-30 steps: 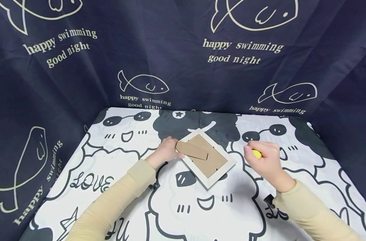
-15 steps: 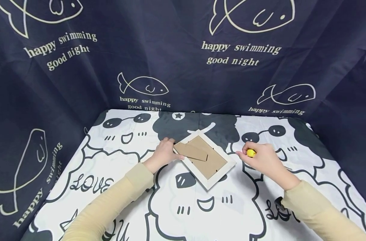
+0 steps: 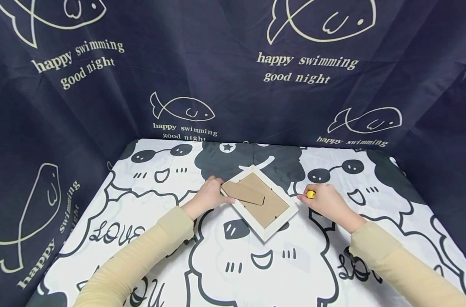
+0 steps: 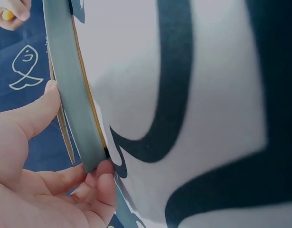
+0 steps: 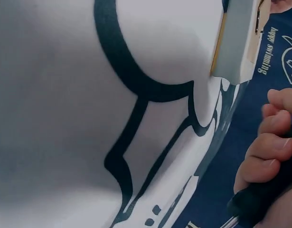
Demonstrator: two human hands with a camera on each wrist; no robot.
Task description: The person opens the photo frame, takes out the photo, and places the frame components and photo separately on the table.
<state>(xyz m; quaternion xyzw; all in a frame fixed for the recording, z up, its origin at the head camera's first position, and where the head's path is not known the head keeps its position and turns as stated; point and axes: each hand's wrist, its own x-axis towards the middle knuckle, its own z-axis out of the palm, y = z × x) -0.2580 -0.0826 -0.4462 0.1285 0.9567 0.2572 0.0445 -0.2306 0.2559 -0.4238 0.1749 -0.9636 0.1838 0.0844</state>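
A white picture frame (image 3: pixel 279 222) lies back side up on the cloth, turned at an angle, its brown backing board and stand leg (image 3: pixel 245 192) showing. My left hand (image 3: pixel 207 196) grips its left corner; in the left wrist view the thumb presses the back near the leg while fingertips touch the edge. Just off the right corner, my right hand (image 3: pixel 328 204) holds a screwdriver with a yellow handle end (image 3: pixel 311 194). The right wrist view shows its black handle (image 5: pixel 259 199) in the fingers and a metal shaft (image 5: pixel 230 222) pointing away from the frame.
The table wears a white cloth (image 3: pixel 263 281) printed with black cartoon sheep. Dark blue curtains (image 3: pixel 233 64) with fish drawings and lettering stand behind the table and on both sides.
My right hand has moved left toward the frame's right corner, bringing the screwdriver along. My left hand keeps its grip, and the frame has hardly shifted.
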